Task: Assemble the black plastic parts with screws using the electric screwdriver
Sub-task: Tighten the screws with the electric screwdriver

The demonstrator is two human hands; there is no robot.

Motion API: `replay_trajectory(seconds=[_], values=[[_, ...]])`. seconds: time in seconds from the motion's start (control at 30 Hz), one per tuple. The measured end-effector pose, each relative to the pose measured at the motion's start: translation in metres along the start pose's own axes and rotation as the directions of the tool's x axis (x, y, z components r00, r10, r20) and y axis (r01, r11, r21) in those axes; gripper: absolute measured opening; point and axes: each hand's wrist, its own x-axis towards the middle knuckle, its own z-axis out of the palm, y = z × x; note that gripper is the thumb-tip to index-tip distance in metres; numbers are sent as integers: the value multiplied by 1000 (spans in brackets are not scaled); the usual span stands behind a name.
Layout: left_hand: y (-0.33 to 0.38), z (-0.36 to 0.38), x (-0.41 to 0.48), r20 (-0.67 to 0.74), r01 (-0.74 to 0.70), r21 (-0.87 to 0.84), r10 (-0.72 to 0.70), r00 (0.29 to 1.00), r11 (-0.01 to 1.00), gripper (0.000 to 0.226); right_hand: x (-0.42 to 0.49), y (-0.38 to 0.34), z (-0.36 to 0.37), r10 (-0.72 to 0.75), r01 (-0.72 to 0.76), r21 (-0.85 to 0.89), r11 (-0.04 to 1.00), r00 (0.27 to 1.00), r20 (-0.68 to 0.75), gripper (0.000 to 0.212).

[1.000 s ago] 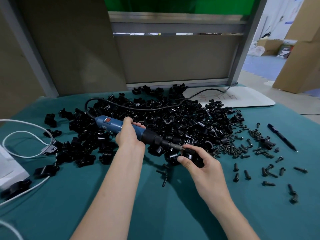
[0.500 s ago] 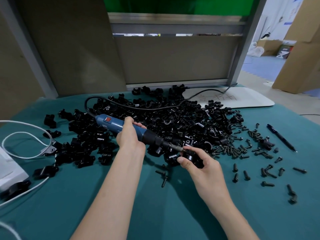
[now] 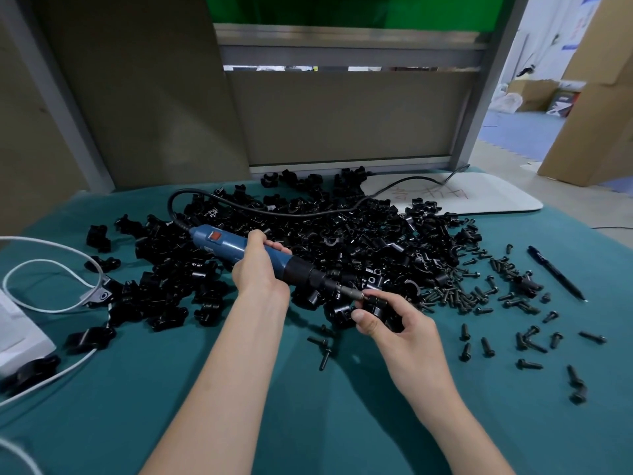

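Observation:
My left hand (image 3: 258, 272) grips the blue electric screwdriver (image 3: 239, 250) around its body, with the black nose and bit angled down to the right. Its bit tip meets a black plastic part (image 3: 378, 308) that my right hand (image 3: 394, 323) holds between thumb and fingers, just above the green mat. Behind both hands spreads a big pile of black plastic parts (image 3: 342, 241). Loose black screws (image 3: 486, 346) lie scattered to the right, and two more screws (image 3: 320, 347) lie just in front of my hands.
The screwdriver's black cable (image 3: 274, 212) loops over the pile toward the back. A black pen (image 3: 555, 272) lies at the right. A white board (image 3: 479, 197) sits at the back right, white cables (image 3: 51, 275) and a white box (image 3: 20, 334) at the left. Partition panels stand behind the table.
Both hands, the screwdriver and the held part stay almost where they were; the view has only shifted slightly.

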Motion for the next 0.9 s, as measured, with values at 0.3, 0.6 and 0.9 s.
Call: replay_trajectory(seconds=[0.3, 0.6, 0.9], values=[[-1, 1, -2, -10, -15, 15, 15, 1000, 1000, 16, 1, 1, 0, 13, -13, -15, 1000, 1000, 0, 35], [-3, 1, -2, -24, -25, 4, 25, 999, 1000, 20, 3, 2, 3, 42, -42, -18, 999, 999, -22, 31], [-4, 2, -2, -19, -21, 10, 21, 1000, 1000, 19, 4, 3, 3, 44, -45, -30, 999, 999, -25, 36]])
